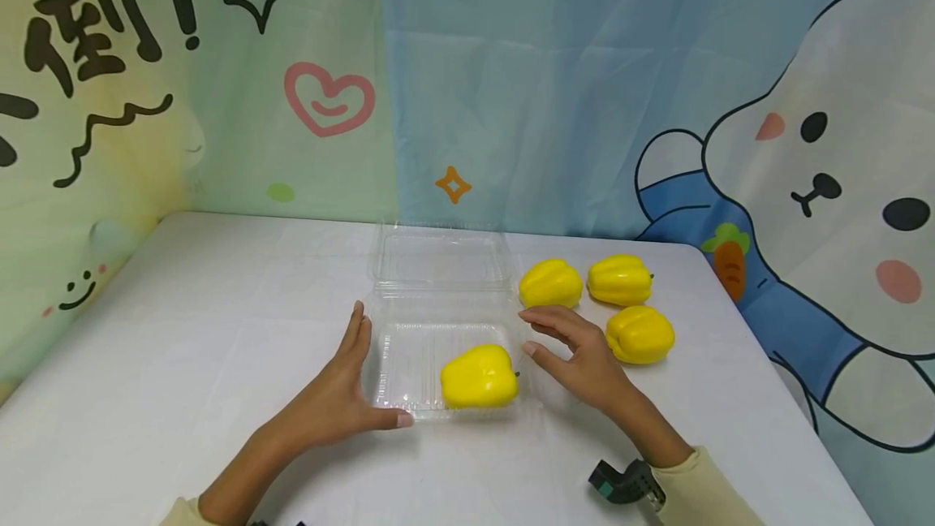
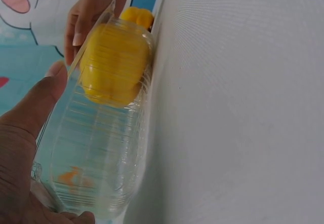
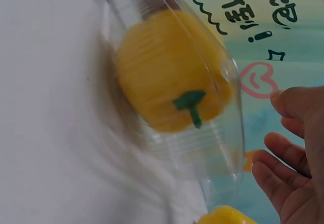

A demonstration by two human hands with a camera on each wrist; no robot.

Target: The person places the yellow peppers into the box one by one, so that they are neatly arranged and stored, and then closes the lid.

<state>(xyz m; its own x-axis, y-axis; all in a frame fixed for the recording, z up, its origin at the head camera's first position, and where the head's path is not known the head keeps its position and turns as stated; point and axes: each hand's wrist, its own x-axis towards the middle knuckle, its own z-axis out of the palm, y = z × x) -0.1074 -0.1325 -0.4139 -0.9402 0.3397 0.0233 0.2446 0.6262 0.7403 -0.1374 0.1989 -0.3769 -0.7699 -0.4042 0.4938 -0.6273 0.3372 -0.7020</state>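
A clear plastic clamshell box (image 1: 409,364) lies with its lid (image 1: 441,258) folded back, away from me. One yellow bell pepper (image 1: 479,377) sits in the right part of its base; its green stem (image 3: 192,105) shows through the wall in the right wrist view. My left hand (image 1: 339,396) is spread along the box's left side, fingers straight, thumb at the near rim. Over the right side hovers my right hand (image 1: 577,355), its fingers loosely bent around nothing, between the boxed pepper and the loose ones.
Three more yellow bell peppers lie right of the box: one by the lid (image 1: 551,283), one farther right (image 1: 620,280), one nearer me (image 1: 640,335). A white cloth (image 1: 241,315) covers the table. Behind it hangs a printed curtain (image 1: 511,104). A black device (image 1: 624,484) sits at my right wrist.
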